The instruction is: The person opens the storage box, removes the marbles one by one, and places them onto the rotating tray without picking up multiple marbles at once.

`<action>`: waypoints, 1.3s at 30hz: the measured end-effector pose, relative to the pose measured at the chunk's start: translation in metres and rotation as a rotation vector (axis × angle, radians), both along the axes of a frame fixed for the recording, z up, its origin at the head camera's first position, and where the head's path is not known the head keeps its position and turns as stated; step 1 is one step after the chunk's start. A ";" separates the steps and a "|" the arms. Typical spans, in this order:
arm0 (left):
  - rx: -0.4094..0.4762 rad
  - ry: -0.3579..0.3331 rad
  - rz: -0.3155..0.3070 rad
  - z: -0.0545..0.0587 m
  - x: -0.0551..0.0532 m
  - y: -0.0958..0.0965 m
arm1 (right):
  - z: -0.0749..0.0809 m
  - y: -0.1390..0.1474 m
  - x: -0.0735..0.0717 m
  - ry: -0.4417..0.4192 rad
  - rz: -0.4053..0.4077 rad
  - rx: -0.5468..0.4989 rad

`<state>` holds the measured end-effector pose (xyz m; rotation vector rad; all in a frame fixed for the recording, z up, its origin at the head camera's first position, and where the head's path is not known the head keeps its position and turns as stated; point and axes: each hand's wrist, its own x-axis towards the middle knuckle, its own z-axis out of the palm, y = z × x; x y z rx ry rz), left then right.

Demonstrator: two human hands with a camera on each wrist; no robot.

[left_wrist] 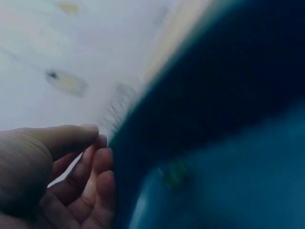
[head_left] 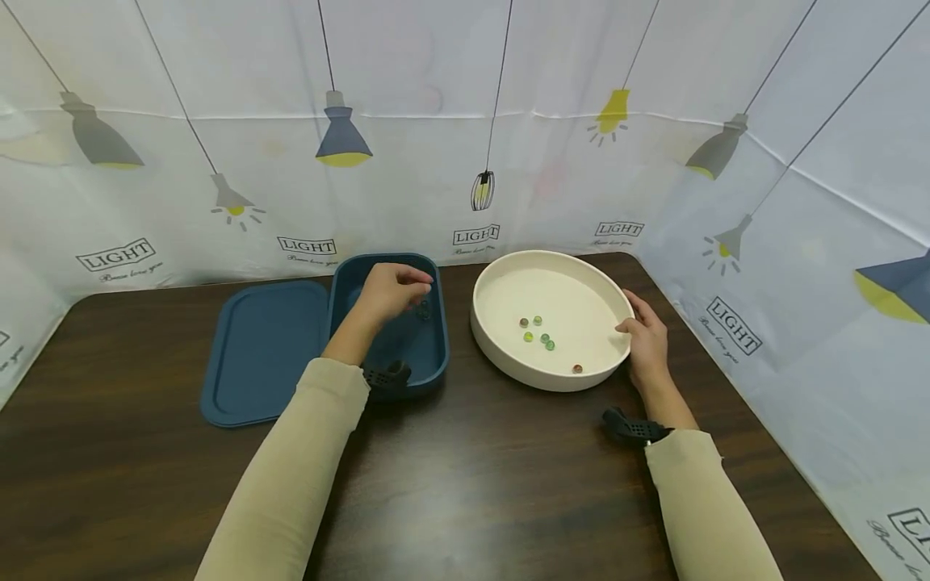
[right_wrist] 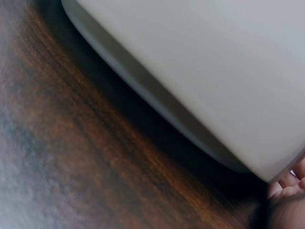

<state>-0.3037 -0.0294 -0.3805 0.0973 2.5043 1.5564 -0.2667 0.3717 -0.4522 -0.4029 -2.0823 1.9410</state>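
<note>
My left hand is over the deep blue box, its fingers loosely bent. In the left wrist view the thumb lies close to the other fingertips, and I see nothing held there. A few dark glass marbles are in the box below the fingers; a greenish marble looks blurred in the left wrist view. My right hand grips the right rim of a round cream tray, thumb over the edge. Several coloured marbles lie on the tray floor. Most right fingers are hidden beneath the tray.
A flat blue lid lies left of the box, against its side. Both containers stand near the back of the dark wooden table. A white printed curtain hangs behind the table and along its right side.
</note>
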 end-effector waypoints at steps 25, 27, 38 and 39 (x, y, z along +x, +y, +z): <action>-0.271 -0.089 -0.130 -0.026 -0.028 -0.011 | 0.001 0.002 0.000 0.006 0.017 -0.028; -0.290 -0.091 -0.141 -0.025 -0.027 -0.012 | 0.000 0.002 0.000 0.005 0.019 -0.025; -0.359 -0.046 -0.196 -0.024 -0.026 -0.010 | -0.002 0.003 -0.002 0.013 0.012 -0.028; -0.364 -0.042 -0.200 -0.024 -0.026 -0.009 | -0.002 0.003 -0.002 0.013 0.016 -0.031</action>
